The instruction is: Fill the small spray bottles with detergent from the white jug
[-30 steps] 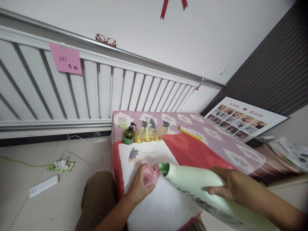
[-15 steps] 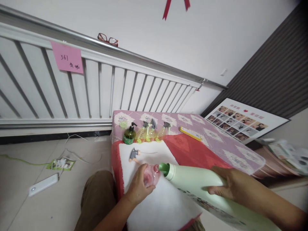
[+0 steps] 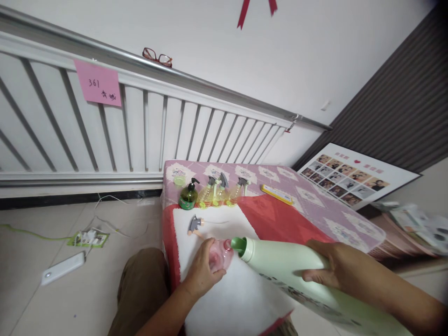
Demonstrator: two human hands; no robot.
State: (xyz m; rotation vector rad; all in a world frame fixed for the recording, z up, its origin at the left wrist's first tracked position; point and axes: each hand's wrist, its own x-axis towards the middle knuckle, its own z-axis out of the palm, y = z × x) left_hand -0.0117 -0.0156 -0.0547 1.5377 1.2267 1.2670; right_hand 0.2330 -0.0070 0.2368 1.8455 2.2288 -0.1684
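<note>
My left hand (image 3: pixel 202 275) is wrapped round a small clear pink bottle (image 3: pixel 221 255), tilted so its open neck points right. In my right hand (image 3: pixel 332 268) lies a large pale green jug (image 3: pixel 287 259), tipped on its side with its green spout (image 3: pixel 239 243) at the pink bottle's mouth. Whether liquid is running between them I cannot make out. A grey and peach spray head (image 3: pixel 195 225) with a thin tube rests on the white cloth (image 3: pixel 241 294) just beyond my left hand.
Behind the cloth stand a dark green pump bottle (image 3: pixel 188 197) and several yellow spray bottles (image 3: pixel 238 192). A yellow box (image 3: pixel 276 194) lies on the patterned table cover (image 3: pixel 308 196). The white radiator (image 3: pixel 140 126) runs along the wall. A power strip (image 3: pixel 89 238) with cables is on the floor.
</note>
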